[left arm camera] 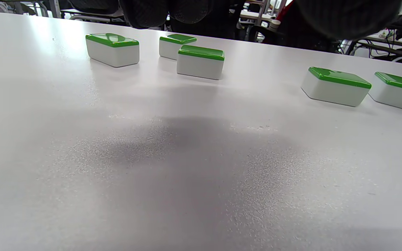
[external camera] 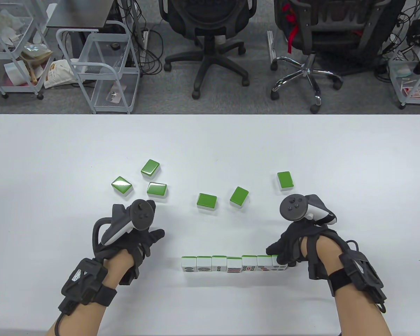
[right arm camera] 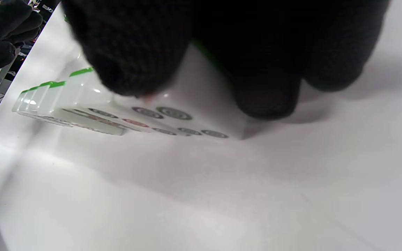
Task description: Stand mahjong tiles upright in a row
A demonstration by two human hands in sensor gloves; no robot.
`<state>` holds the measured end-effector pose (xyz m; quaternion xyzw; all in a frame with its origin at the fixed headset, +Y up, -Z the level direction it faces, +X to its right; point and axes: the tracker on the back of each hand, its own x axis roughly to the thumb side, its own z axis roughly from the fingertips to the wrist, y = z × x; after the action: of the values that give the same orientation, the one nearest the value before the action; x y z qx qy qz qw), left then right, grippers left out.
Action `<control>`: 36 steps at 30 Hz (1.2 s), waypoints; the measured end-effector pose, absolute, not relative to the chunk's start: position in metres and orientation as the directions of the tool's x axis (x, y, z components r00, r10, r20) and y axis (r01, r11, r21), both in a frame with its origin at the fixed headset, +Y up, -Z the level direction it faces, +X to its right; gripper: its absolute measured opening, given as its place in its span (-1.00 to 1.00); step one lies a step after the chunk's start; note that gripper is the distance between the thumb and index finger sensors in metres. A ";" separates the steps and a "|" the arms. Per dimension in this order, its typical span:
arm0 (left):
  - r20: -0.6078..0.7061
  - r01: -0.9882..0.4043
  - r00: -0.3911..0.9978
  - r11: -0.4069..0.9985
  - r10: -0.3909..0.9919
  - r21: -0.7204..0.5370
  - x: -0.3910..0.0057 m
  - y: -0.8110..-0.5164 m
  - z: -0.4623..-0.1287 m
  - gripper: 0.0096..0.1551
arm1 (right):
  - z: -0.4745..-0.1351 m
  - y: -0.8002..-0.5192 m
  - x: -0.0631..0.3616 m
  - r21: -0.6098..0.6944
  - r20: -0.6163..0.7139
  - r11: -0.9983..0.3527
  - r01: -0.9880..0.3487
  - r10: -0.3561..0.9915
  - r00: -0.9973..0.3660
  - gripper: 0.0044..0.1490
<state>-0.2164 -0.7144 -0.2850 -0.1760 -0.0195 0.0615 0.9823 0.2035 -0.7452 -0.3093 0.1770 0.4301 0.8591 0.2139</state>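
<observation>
Row of upright white mahjong tiles w/ green backs stands lower centre of table view, faces toward bottom edge, seven tiles touching side by side. Right hand in black sensor glove grips the rightmost tile at the row's right end, fingertips pressed on it. Left hand in black glove sits lower left, apart from row, fingers loosely spread, holding nothing. Six loose green-backed tiles lying flat spread across mid-frame on white table.
</observation>
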 end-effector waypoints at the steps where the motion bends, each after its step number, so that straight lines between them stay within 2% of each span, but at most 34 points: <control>1: 0.017 -0.114 0.992 0.930 0.128 -0.350 -0.216 -0.714 -0.285 0.06 | -0.310 -0.742 0.205 0.806 0.122 -0.550 -0.219 0.516 -0.848 -0.28; 4: 0.019 -0.114 0.992 0.930 0.128 -0.351 -0.216 -0.714 -0.285 0.06 | -0.319 -0.723 0.211 0.734 0.135 -0.619 -0.278 0.535 -0.834 -0.27; 6: 0.018 -0.115 0.992 0.930 0.129 -0.350 -0.217 -0.714 -0.285 0.06 | -0.331 -0.702 0.216 0.591 0.155 -0.732 -0.339 0.516 -0.843 -0.26; 8: 0.016 -0.117 0.991 0.929 0.130 -0.352 -0.217 -0.715 -0.286 0.06 | -0.341 -0.688 0.218 0.466 0.189 -0.828 -0.313 0.439 -0.879 -0.23; 11: 0.013 -0.115 0.992 0.929 0.128 -0.352 -0.218 -0.715 -0.285 0.06 | -0.360 -0.675 0.215 0.281 0.220 -0.940 -0.195 0.261 -0.940 -0.13; 13: 0.011 -0.118 0.991 0.928 0.131 -0.353 -0.218 -0.715 -0.285 0.06 | -0.373 -0.676 0.209 0.208 0.235 -0.978 0.016 0.034 -0.971 0.00; 15: 0.008 -0.121 0.991 0.927 0.132 -0.355 -0.218 -0.715 -0.286 0.05 | -0.385 -0.683 0.204 0.217 0.239 -0.965 0.147 -0.093 -0.967 0.09; 20: 0.015 -0.110 0.992 0.928 0.124 -0.356 -0.215 -0.715 -0.287 0.06 | -0.413 -0.709 0.197 0.224 0.177 -0.970 0.096 -0.057 -0.983 0.14; 28: -0.007 -0.118 0.992 0.924 0.124 -0.363 -0.222 -0.718 -0.289 0.06 | -0.437 -0.744 0.193 0.338 0.165 -0.920 0.198 -0.149 -0.975 0.13; 31: -0.016 -0.127 0.991 0.920 0.130 -0.371 -0.223 -0.720 -0.289 0.06 | -0.441 -0.749 0.191 0.281 0.217 -0.918 0.281 -0.225 -0.950 0.07; 34: -0.014 -0.118 0.993 0.922 0.121 -0.370 -0.222 -0.720 -0.290 0.06 | -0.443 -0.746 0.187 0.169 0.232 -0.942 0.289 -0.247 -0.941 -0.04; 36: -0.016 -0.118 0.993 0.921 0.121 -0.372 -0.222 -0.719 -0.289 0.06 | -0.443 -0.746 0.187 0.167 0.227 -0.945 0.282 -0.242 -0.943 0.02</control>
<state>-0.2218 -0.7194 -0.2892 -0.1897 -0.0034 0.0608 0.9800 0.1868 -0.7458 -0.4429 0.1021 0.0990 0.9808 -0.1336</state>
